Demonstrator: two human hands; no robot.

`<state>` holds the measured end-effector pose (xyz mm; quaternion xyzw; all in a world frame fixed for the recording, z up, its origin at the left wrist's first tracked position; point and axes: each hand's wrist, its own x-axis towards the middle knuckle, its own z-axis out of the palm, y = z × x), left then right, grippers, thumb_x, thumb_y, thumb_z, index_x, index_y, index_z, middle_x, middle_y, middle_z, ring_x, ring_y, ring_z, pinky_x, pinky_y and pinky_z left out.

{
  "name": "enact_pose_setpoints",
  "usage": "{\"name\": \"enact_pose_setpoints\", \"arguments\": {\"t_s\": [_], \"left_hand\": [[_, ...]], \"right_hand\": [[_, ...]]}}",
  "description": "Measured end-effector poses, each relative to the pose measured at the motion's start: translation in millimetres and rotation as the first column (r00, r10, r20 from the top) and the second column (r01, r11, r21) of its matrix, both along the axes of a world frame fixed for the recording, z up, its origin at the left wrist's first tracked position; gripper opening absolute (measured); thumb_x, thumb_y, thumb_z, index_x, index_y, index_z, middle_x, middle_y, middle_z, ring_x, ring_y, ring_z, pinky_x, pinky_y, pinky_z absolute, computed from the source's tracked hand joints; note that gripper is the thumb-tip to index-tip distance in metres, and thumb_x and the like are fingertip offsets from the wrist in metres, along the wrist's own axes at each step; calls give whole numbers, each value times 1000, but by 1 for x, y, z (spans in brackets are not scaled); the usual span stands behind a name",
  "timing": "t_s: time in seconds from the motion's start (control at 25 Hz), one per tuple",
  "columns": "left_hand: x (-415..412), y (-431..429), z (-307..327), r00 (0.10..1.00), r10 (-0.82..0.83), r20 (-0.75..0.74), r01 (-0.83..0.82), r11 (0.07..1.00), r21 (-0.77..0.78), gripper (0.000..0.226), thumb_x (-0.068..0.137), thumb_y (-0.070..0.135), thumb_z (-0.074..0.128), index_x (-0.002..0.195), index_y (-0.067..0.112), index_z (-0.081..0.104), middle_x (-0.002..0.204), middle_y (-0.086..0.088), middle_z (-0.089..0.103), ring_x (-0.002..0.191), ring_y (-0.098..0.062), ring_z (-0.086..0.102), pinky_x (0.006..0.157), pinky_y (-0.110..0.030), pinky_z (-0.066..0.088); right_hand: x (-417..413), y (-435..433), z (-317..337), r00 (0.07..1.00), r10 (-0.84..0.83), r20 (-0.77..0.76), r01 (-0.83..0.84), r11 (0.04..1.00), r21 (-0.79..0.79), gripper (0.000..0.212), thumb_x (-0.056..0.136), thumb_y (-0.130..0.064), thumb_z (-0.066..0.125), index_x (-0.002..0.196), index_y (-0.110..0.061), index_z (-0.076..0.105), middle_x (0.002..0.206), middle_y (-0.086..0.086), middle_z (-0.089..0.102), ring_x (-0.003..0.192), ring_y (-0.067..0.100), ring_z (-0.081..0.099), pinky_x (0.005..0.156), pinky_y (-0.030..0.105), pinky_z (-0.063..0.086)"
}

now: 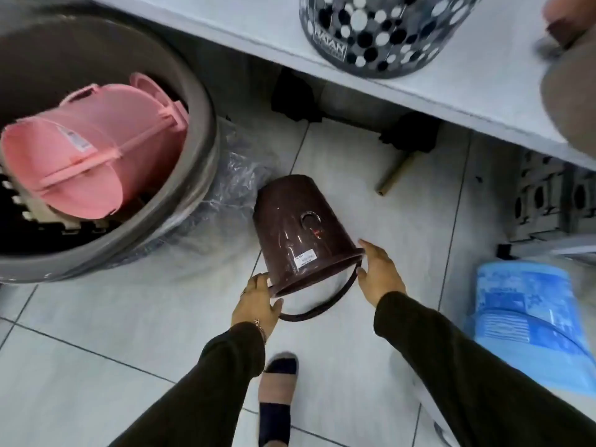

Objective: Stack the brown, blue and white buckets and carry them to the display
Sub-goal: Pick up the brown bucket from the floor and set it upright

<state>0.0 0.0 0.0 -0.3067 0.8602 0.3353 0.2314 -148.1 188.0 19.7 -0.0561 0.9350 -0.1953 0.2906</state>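
The brown bucket (296,230) lies tilted on the tiled floor, bottom pointing away, rim toward me, its dark handle (317,309) hanging loose on the tile. My left hand (256,300) grips the near left part of the rim, thumb under it. My right hand (379,274) is spread against the right side of the rim, fingers apart and touching it. A blue bucket (529,321) with a printed label lies on its side at the right. No white bucket shows.
A large grey tub (196,175) at left holds a pink bucket (90,156), with clear plastic wrap beside it. A white shelf (419,82) above carries a dotted basket (383,30). A stick (395,172) lies under the shelf. My sandalled foot (277,398) stands below.
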Motion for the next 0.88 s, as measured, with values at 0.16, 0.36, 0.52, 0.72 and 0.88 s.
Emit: {"name": "enact_pose_setpoints", "arguments": {"t_s": [0.16, 0.36, 0.52, 0.72, 0.88], "left_hand": [[-18, 9, -62, 998, 59, 28, -59, 998, -24, 39, 88, 26, 62, 117, 17, 38, 120, -6, 57, 105, -31, 63, 86, -45, 54], [-15, 8, -73, 993, 19, -112, -32, 993, -116, 21, 97, 21, 45, 115, 12, 42, 106, -13, 62, 92, -37, 62, 71, -40, 47], [-39, -16, -43, 962, 63, -267, -96, 989, -110, 20, 98, 27, 44, 114, 16, 42, 80, -11, 60, 74, -31, 53, 64, -34, 38], [-89, -49, -27, 952, 176, -249, -163, 984, 73, 24, 97, 35, 46, 118, 26, 40, 84, -11, 70, 77, -33, 66, 74, -41, 55], [-115, -51, -37, 882, 468, -47, -434, 847, 306, 21, 95, 31, 52, 111, 25, 41, 102, -22, 70, 88, -40, 70, 79, -54, 60]], "right_hand": [[-20, -14, -62, 999, -31, 17, 31, 999, -44, 42, 89, -14, 64, 128, -24, 54, 131, 3, 63, 115, 26, 64, 102, 43, 52], [-6, -3, -74, 962, 28, -270, -39, 999, -35, 33, 91, -22, 62, 123, -25, 56, 119, 1, 69, 105, 25, 66, 91, 42, 56], [-30, -19, -53, 932, -112, -344, 58, 984, -166, 38, 95, -33, 55, 132, -24, 51, 131, 2, 60, 114, 27, 62, 96, 42, 54], [-56, -20, -41, 959, -279, -56, 271, 956, -113, 94, 84, -19, 71, 153, -31, 7, 161, 10, 18, 142, 40, 37, 112, 57, 40], [-39, -12, -49, 934, -355, 37, 356, 919, -171, 94, 88, -5, 63, 157, -25, 3, 162, 8, 16, 131, 41, 51, 111, 48, 43]]}}
